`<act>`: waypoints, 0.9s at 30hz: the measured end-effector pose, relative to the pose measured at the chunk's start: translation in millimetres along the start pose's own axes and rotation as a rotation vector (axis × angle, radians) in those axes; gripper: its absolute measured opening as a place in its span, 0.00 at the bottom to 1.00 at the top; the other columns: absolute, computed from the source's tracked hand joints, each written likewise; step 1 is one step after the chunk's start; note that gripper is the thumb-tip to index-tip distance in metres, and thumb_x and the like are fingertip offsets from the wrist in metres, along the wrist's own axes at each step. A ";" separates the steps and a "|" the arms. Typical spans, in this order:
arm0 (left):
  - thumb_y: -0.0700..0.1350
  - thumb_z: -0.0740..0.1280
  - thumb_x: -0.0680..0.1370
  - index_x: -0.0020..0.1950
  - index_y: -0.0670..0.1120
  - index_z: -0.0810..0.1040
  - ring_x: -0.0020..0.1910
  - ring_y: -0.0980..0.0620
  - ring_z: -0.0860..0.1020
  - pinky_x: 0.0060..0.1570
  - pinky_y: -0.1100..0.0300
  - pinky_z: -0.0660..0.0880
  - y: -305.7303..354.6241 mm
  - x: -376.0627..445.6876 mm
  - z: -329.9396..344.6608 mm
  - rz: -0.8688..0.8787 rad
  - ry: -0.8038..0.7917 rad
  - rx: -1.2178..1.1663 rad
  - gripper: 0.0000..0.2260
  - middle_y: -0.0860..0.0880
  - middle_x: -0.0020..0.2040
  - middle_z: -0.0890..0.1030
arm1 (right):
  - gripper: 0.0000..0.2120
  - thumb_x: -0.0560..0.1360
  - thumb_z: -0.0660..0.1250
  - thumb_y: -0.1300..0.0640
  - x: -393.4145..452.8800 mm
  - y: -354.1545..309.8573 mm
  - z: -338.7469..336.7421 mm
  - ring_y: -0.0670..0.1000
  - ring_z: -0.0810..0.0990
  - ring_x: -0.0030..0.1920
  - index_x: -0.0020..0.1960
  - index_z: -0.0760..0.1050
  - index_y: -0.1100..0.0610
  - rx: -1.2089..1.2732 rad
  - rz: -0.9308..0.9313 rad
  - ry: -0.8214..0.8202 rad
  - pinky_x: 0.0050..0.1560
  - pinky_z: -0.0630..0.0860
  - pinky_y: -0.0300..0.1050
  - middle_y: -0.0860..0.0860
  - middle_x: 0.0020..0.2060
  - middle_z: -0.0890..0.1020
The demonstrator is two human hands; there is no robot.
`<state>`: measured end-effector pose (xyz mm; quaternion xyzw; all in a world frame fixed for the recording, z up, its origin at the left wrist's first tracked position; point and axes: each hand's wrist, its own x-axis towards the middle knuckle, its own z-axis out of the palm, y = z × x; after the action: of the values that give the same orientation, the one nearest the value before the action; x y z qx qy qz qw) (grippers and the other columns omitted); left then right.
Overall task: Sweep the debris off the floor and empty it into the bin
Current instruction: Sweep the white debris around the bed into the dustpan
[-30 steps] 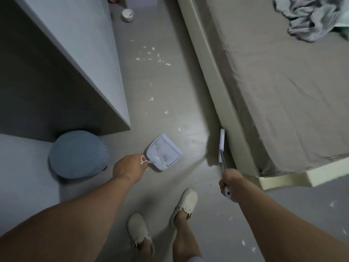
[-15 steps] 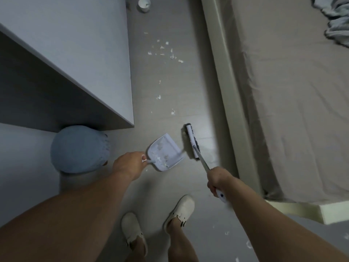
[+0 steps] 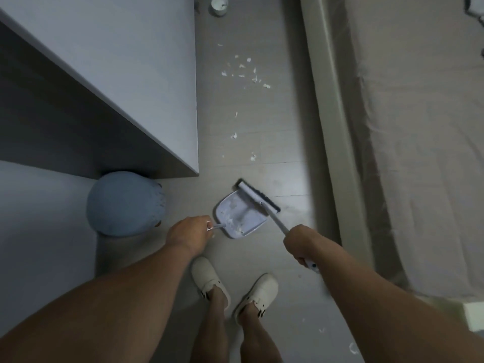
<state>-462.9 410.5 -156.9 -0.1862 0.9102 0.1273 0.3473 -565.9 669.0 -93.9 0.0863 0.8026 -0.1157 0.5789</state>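
Your left hand (image 3: 190,233) grips the dustpan (image 3: 239,217) handle, and your right hand (image 3: 301,241) clasps the brush (image 3: 258,196), whose head lies crosswise along the pan's open lip. The remaining scraps (image 3: 243,72) lie straight ahead beyond that lip, trailing away between desk (image 3: 117,74) and bed (image 3: 406,127), nearer your brush hand.

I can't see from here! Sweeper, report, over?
Left hand grips dustpan. Right hand grips brush at pan's lip. Scraps remain ahead.
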 end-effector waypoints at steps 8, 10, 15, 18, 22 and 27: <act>0.54 0.60 0.82 0.55 0.51 0.80 0.43 0.44 0.75 0.42 0.58 0.67 -0.4 -6.0 0.1 0.004 -0.019 -0.055 0.12 0.44 0.53 0.84 | 0.11 0.79 0.53 0.65 -25.6 21.0 -10.1 0.53 0.69 0.22 0.53 0.74 0.68 0.051 0.153 -0.061 0.21 0.66 0.40 0.59 0.30 0.74; 0.54 0.61 0.81 0.57 0.52 0.80 0.46 0.42 0.78 0.42 0.58 0.67 -6.1 -6.1 -0.1 0.012 -0.010 -0.070 0.11 0.45 0.54 0.84 | 0.12 0.79 0.53 0.65 -21.4 9.6 -8.7 0.53 0.71 0.20 0.49 0.75 0.67 0.053 0.116 0.001 0.19 0.67 0.39 0.58 0.29 0.75; 0.52 0.61 0.81 0.54 0.51 0.80 0.42 0.45 0.74 0.42 0.59 0.67 -19.7 -7.1 -0.6 0.015 -0.006 -0.071 0.10 0.45 0.54 0.84 | 0.06 0.79 0.57 0.63 -7.0 -26.5 21.3 0.49 0.74 0.23 0.44 0.69 0.57 -0.029 0.035 0.036 0.24 0.72 0.40 0.52 0.30 0.74; 0.51 0.62 0.81 0.55 0.51 0.80 0.50 0.41 0.80 0.43 0.57 0.68 -26.9 -12.1 0.8 0.039 0.012 -0.065 0.09 0.45 0.55 0.83 | 0.13 0.78 0.54 0.63 -11.6 -28.7 34.3 0.50 0.74 0.19 0.37 0.71 0.61 -0.075 0.096 -0.118 0.23 0.71 0.38 0.57 0.33 0.84; 0.52 0.60 0.81 0.56 0.52 0.80 0.54 0.41 0.80 0.45 0.56 0.70 -36.6 -21.5 -1.8 0.015 -0.017 -0.094 0.10 0.45 0.56 0.83 | 0.11 0.80 0.53 0.59 -39.2 -6.1 28.3 0.50 0.64 0.18 0.46 0.71 0.64 0.192 0.192 -0.135 0.24 0.62 0.37 0.59 0.28 0.75; 0.53 0.62 0.79 0.53 0.52 0.78 0.50 0.41 0.80 0.47 0.54 0.77 -62.3 -48.7 0.1 -0.027 0.011 -0.240 0.08 0.47 0.52 0.84 | 0.11 0.82 0.55 0.55 -75.2 -5.0 18.3 0.48 0.61 0.18 0.52 0.72 0.60 0.399 0.185 -0.065 0.23 0.61 0.34 0.55 0.24 0.71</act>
<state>-402.6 366.8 -130.3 -0.2395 0.8876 0.2298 0.3193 -527.0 658.6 -27.7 0.2684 0.7333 -0.2212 0.5842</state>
